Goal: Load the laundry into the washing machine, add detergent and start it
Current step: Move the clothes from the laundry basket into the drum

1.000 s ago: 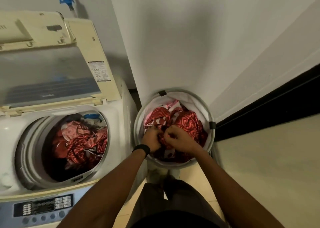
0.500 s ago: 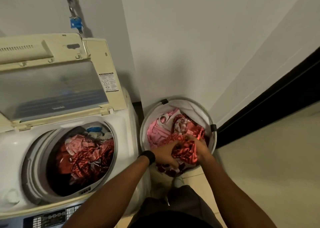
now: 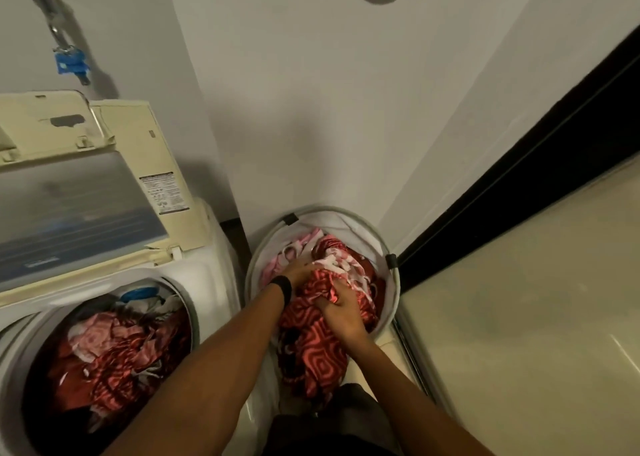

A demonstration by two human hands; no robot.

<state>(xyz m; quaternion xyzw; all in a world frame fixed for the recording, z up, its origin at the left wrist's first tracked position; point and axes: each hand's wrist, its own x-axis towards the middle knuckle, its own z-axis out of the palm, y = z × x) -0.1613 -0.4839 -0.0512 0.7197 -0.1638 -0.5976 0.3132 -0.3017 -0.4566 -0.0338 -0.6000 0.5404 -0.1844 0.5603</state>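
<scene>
Red swirl-print cloth bunches crumpled between left hand and right hand.

1. A white top-loading washing machine stands on the left, its lid raised toward the wall.
2. Red and pink clothes lie heaped in its drum.
3. Just beside the machine, in the corner, stands a round white laundry basket holding more laundry.
4. The right hand grips a red patterned garment, its fingers curled into the bunched cloth, which spills toward the basket's near side.
5. The left hand, with a black wristband, reaches into the basket beside pink items; cloth hides its fingers.
6. A blue fitting hangs on the wall above the machine.
</scene>
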